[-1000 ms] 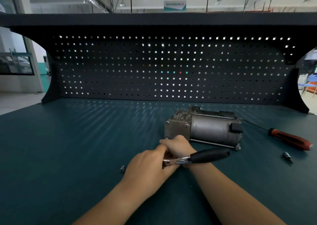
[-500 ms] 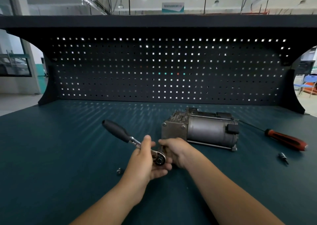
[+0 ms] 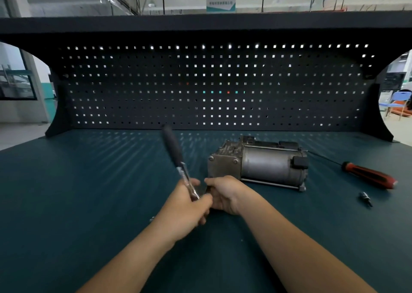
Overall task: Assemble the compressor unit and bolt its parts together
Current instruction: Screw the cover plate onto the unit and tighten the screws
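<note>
Grey, tarnished compressor (image 3: 263, 163) — cylindrical body, bolted endplate.

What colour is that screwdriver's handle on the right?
The screwdriver handle is red with black, best in head view.

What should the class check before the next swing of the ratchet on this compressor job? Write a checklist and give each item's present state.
1. Ratchet gripped: ok, the left hand holds it near its head.
2. Work steadied: ok, the right hand grips a part in front of the compressor.
3. Ratchet head seated on its fastener: cannot tell, the hands hide it.
4. Handle apart from the compressor: ok, it points up and away, to the compressor's left.
5. Screwdriver and loose bit out of the swing: ok, both lie right of the compressor.
</note>
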`<state>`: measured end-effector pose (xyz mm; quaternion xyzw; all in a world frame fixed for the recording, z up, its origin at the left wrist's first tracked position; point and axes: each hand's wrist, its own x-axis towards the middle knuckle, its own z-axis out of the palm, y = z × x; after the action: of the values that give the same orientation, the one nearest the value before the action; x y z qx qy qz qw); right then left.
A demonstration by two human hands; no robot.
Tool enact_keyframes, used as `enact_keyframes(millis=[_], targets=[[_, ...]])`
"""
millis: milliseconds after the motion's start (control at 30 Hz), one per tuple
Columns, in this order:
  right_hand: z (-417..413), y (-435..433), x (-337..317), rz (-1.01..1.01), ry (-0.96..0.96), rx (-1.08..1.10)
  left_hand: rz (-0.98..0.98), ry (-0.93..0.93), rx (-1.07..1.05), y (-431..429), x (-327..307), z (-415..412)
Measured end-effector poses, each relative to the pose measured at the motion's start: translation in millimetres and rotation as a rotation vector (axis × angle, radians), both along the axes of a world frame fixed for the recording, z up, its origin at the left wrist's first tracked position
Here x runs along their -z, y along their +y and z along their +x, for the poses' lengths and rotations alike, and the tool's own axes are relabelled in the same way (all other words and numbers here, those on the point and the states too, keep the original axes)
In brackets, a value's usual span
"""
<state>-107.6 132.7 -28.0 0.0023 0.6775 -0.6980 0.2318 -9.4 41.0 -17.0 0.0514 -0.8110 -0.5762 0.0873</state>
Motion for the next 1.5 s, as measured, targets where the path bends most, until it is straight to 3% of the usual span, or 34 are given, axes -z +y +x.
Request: enact_keyframes(millis=[100, 167, 400, 500, 567, 700, 900, 967, 1067, 1167, 1233, 1300, 1400, 1500], targets=[[1, 3, 0, -0.007, 0.032, -0.004, -0.683, 0.162, 0.052, -5, 6, 5], [-2, 3, 0, 0.067, 0.083, 0.028, -0.920, 0.229, 0.059, -4, 8, 8], [5, 1, -2, 0.073, 0.090, 0.024, -1.127, 0.253, -0.002, -9, 15, 0], [2, 0, -1, 0.117, 0.089, 0.016, -1.106, 0.240, 0.019, -12, 13, -1], [0, 1, -2, 0.121, 0.086, -0.009, -0.944, 0.225, 0.045, -13, 10, -1], [0, 1, -3, 0.113, 0.083, -0.095, -0.439, 0.096, 0.094, -9, 5, -3], [-1, -2, -3, 0.098, -0.031, -0.048, 0.690, -0.129, -0.040, -4, -7, -6], [-2, -1, -4, 0.131, -0.027, -0.043, 0.977, -0.165, -0.079, -4, -9, -5], [-1, 0, -6, 0.124, -0.035, -0.031, 1.231, -0.152, -0.123, 0, -11, -4], [-1, 1, -6, 0.142, -0.024, -0.040, 1.334, -0.135, -0.142, 2, -12, -2], [0, 1, -5, 0.140, -0.004, -0.044, 1.307, -0.134, -0.131, 1, -14, -1], [1, 1, -5, 0.137, 0.029, -0.040, 1.153, -0.141, -0.097, -1, -14, 1], [4, 1, -4, 0.143, 0.070, -0.021, 0.686, -0.121, -0.064, -3, -11, -2], [4, 2, -3, 0.127, 0.071, -0.007, 0.089, -0.009, -0.060, -5, -4, -2]])
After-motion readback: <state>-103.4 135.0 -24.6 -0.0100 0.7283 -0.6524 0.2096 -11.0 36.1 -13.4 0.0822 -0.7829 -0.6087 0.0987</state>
